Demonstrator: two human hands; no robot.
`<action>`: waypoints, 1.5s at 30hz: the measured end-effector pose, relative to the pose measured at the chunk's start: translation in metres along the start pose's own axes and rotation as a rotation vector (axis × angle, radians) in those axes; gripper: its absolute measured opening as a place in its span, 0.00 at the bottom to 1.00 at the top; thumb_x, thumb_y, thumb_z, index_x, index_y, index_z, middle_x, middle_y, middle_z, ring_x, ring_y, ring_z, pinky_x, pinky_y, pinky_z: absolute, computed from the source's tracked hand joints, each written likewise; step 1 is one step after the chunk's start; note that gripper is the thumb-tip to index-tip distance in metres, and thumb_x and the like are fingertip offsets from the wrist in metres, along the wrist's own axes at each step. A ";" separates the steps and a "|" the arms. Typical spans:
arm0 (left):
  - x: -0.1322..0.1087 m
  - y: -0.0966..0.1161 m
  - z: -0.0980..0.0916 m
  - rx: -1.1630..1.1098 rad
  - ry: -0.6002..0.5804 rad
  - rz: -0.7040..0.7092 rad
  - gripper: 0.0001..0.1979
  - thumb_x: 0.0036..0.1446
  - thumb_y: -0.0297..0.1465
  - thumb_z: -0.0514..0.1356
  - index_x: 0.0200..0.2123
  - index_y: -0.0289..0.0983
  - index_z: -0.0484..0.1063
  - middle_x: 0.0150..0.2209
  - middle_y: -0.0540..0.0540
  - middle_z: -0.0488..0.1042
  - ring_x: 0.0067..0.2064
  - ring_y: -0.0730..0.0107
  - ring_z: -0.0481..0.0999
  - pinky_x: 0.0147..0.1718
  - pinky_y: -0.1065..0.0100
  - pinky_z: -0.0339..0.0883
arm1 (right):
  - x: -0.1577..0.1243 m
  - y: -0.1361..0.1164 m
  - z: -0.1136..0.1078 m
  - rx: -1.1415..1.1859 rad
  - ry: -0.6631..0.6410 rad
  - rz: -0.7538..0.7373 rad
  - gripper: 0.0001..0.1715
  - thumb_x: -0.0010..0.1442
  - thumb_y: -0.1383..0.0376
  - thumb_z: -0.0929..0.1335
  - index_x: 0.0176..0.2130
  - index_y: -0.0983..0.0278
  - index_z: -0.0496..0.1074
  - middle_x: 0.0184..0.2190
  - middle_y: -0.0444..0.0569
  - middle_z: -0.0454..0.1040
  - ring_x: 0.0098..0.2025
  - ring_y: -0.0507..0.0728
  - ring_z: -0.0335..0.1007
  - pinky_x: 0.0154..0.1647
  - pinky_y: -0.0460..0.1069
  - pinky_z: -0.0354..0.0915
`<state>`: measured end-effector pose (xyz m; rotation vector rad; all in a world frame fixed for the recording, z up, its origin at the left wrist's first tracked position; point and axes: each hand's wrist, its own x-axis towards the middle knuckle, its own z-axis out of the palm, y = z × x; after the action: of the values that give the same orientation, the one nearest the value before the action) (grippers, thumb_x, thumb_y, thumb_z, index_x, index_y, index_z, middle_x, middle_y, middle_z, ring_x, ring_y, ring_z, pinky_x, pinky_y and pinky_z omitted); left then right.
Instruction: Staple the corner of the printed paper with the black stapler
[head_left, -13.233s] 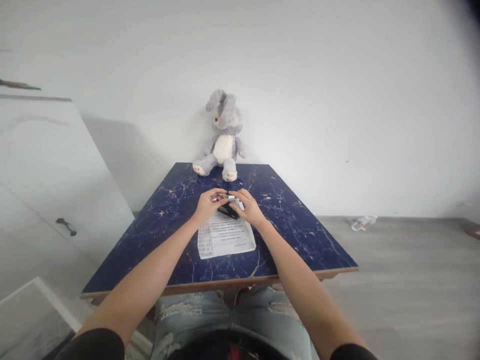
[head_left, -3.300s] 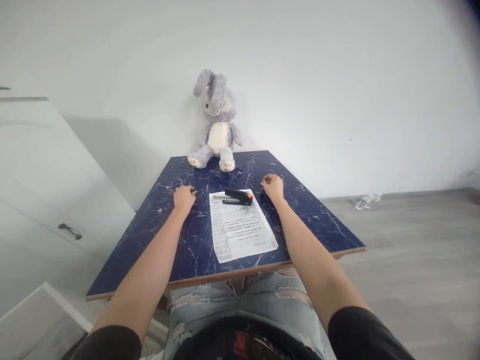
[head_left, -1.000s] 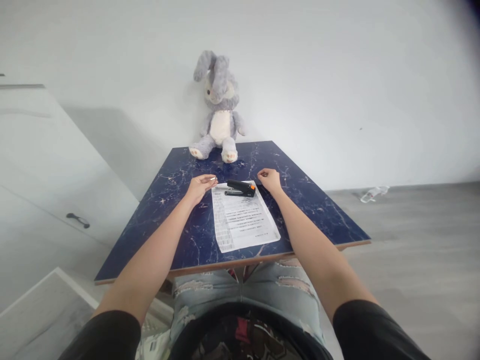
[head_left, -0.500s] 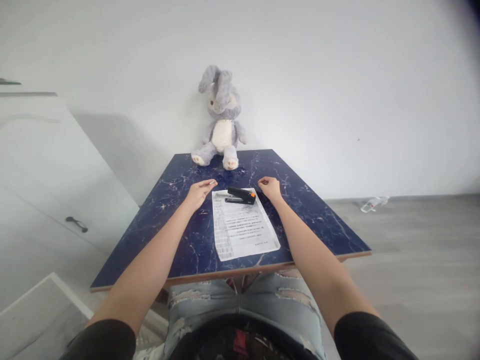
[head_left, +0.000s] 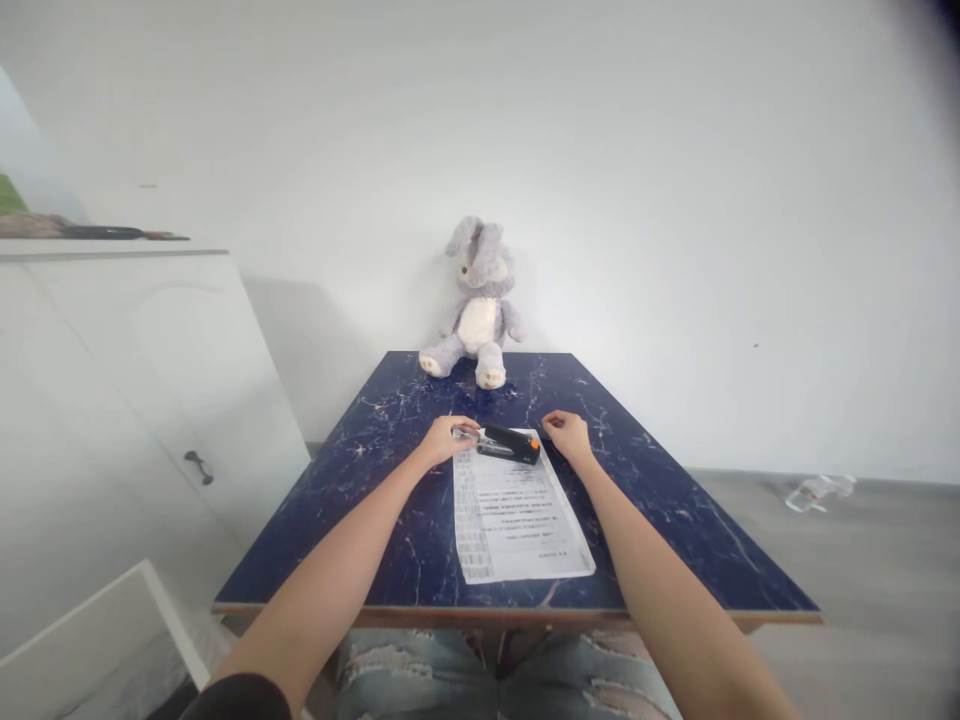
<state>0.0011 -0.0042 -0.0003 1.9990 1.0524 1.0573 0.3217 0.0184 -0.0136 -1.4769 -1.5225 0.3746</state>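
A black stapler with an orange patch on its right end lies across the top of a printed sheet of paper. Its left end points toward my left hand, which is closed in a pinch on a small, pale strip of staples, right at the stapler's metal end. Whether strip and stapler touch is hard to see. My right hand rests just right of the stapler, apart from it, fingers curled together. What lies inside those fingers, if anything, is hidden.
Paper and stapler lie on a dark blue marbled table. A grey plush rabbit sits at its far edge against the wall. White cabinet at left, framed panel low left, clear plastic item on the floor at right.
My left hand has moved right, bringing the small strip up to the stapler's left end. My right hand stays close to the stapler. The camera view has tilted up and shifted left.
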 end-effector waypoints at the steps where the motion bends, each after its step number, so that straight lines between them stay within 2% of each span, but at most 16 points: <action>1: 0.000 -0.001 0.000 0.008 -0.010 -0.003 0.16 0.49 0.27 0.71 0.44 0.36 0.84 0.41 0.40 0.86 0.47 0.54 0.85 0.51 0.59 0.73 | 0.000 0.001 0.000 0.001 -0.003 -0.002 0.08 0.49 0.65 0.68 0.27 0.60 0.80 0.29 0.49 0.82 0.35 0.63 0.81 0.45 0.55 0.74; 6: 0.000 -0.004 0.000 0.027 -0.021 0.008 0.16 0.49 0.27 0.71 0.44 0.37 0.84 0.41 0.40 0.86 0.44 0.56 0.85 0.47 0.61 0.73 | 0.000 0.003 0.001 0.009 -0.018 -0.013 0.07 0.49 0.63 0.69 0.27 0.59 0.79 0.28 0.48 0.82 0.34 0.62 0.81 0.44 0.55 0.74; 10: -0.001 -0.002 -0.002 0.092 -0.051 0.024 0.10 0.52 0.29 0.70 0.40 0.37 0.86 0.40 0.42 0.86 0.41 0.59 0.83 0.43 0.63 0.71 | -0.001 0.004 0.001 0.018 -0.021 -0.011 0.07 0.48 0.63 0.69 0.27 0.59 0.79 0.28 0.48 0.82 0.35 0.63 0.81 0.45 0.55 0.74; 14: -0.004 -0.004 -0.014 0.174 -0.106 0.037 0.12 0.53 0.33 0.70 0.41 0.38 0.87 0.39 0.44 0.86 0.35 0.64 0.80 0.41 0.65 0.70 | -0.004 0.001 0.000 0.029 -0.022 -0.027 0.08 0.50 0.62 0.68 0.28 0.60 0.79 0.29 0.50 0.82 0.35 0.63 0.80 0.46 0.56 0.74; 17: -0.008 -0.010 -0.027 0.099 -0.127 0.022 0.15 0.54 0.36 0.71 0.44 0.38 0.87 0.42 0.42 0.86 0.39 0.60 0.82 0.44 0.64 0.72 | -0.008 -0.011 -0.003 0.054 -0.044 -0.089 0.13 0.57 0.57 0.68 0.34 0.61 0.80 0.34 0.52 0.83 0.38 0.62 0.80 0.47 0.55 0.74; 19: -0.011 -0.014 -0.034 0.001 -0.106 -0.004 0.18 0.55 0.38 0.71 0.47 0.37 0.85 0.44 0.39 0.86 0.43 0.58 0.84 0.48 0.62 0.73 | -0.013 -0.024 -0.004 0.087 -0.113 -0.172 0.19 0.62 0.52 0.67 0.38 0.62 0.80 0.39 0.53 0.83 0.41 0.61 0.80 0.47 0.54 0.73; 22: -0.011 -0.015 -0.035 -0.032 -0.048 -0.029 0.19 0.52 0.38 0.74 0.46 0.36 0.85 0.42 0.38 0.86 0.42 0.57 0.84 0.45 0.62 0.73 | -0.022 -0.045 0.001 0.101 -0.346 -0.372 0.22 0.65 0.50 0.68 0.47 0.62 0.81 0.46 0.53 0.82 0.46 0.61 0.79 0.47 0.52 0.72; 25: -0.007 -0.010 -0.024 -0.006 -0.031 -0.018 0.15 0.49 0.35 0.75 0.41 0.36 0.85 0.38 0.40 0.86 0.40 0.57 0.84 0.43 0.63 0.72 | -0.033 -0.060 0.012 -0.007 -0.515 -0.499 0.20 0.60 0.53 0.74 0.48 0.62 0.80 0.41 0.52 0.82 0.41 0.61 0.77 0.46 0.52 0.70; 28: -0.003 0.000 -0.008 0.006 -0.071 0.005 0.18 0.45 0.32 0.76 0.43 0.38 0.86 0.36 0.44 0.85 0.40 0.59 0.82 0.45 0.63 0.71 | -0.041 -0.066 0.023 0.006 -0.531 -0.498 0.17 0.56 0.57 0.77 0.43 0.63 0.80 0.36 0.49 0.81 0.37 0.60 0.76 0.43 0.51 0.68; 31: -0.001 0.010 0.006 0.081 -0.077 0.088 0.23 0.36 0.28 0.79 0.41 0.42 0.86 0.39 0.46 0.84 0.43 0.59 0.79 0.48 0.63 0.69 | -0.045 -0.067 0.027 0.132 -0.605 -0.505 0.20 0.55 0.56 0.78 0.45 0.63 0.81 0.38 0.48 0.82 0.38 0.60 0.77 0.42 0.50 0.67; 33: 0.001 0.014 0.009 0.088 -0.064 0.114 0.24 0.35 0.27 0.79 0.41 0.43 0.86 0.40 0.46 0.83 0.43 0.60 0.77 0.48 0.63 0.68 | -0.045 -0.067 0.026 0.155 -0.598 -0.500 0.21 0.55 0.55 0.78 0.45 0.64 0.81 0.37 0.47 0.81 0.37 0.58 0.76 0.41 0.49 0.66; 35: 0.004 0.013 0.007 0.078 -0.067 0.117 0.23 0.36 0.28 0.79 0.41 0.43 0.86 0.40 0.47 0.83 0.42 0.61 0.76 0.47 0.63 0.68 | -0.044 -0.068 0.026 0.141 -0.576 -0.494 0.21 0.55 0.56 0.79 0.44 0.65 0.81 0.35 0.46 0.80 0.36 0.57 0.75 0.40 0.47 0.64; 39: 0.007 0.000 -0.011 0.047 -0.180 0.071 0.25 0.36 0.33 0.80 0.43 0.42 0.86 0.39 0.46 0.83 0.41 0.60 0.76 0.44 0.64 0.68 | -0.044 -0.072 0.030 0.050 -0.622 -0.473 0.18 0.55 0.57 0.79 0.41 0.64 0.79 0.33 0.43 0.79 0.35 0.55 0.73 0.38 0.46 0.61; 41: 0.006 -0.007 -0.020 -0.026 -0.123 -0.002 0.20 0.44 0.40 0.77 0.42 0.40 0.86 0.37 0.45 0.83 0.38 0.61 0.76 0.41 0.65 0.69 | -0.045 -0.076 0.032 -0.017 -0.597 -0.462 0.17 0.57 0.56 0.79 0.41 0.63 0.78 0.34 0.43 0.79 0.35 0.55 0.73 0.37 0.46 0.59; 43: 0.005 -0.012 -0.026 -0.123 0.036 -0.043 0.19 0.51 0.47 0.72 0.39 0.39 0.85 0.37 0.43 0.83 0.38 0.61 0.77 0.40 0.65 0.70 | -0.048 -0.078 0.028 -0.076 -0.566 -0.450 0.15 0.58 0.58 0.79 0.41 0.62 0.78 0.35 0.44 0.79 0.35 0.55 0.72 0.37 0.46 0.58; 45: 0.004 -0.015 -0.026 -0.200 0.161 -0.053 0.22 0.53 0.52 0.70 0.36 0.39 0.85 0.38 0.41 0.83 0.40 0.59 0.78 0.41 0.66 0.70 | -0.054 -0.076 0.016 -0.121 -0.557 -0.441 0.13 0.58 0.60 0.78 0.39 0.63 0.77 0.35 0.44 0.79 0.35 0.55 0.71 0.36 0.46 0.57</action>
<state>-0.0254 0.0102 0.0018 1.7419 1.0325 1.2598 0.2537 -0.0410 0.0145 -1.1232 -2.2913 0.4550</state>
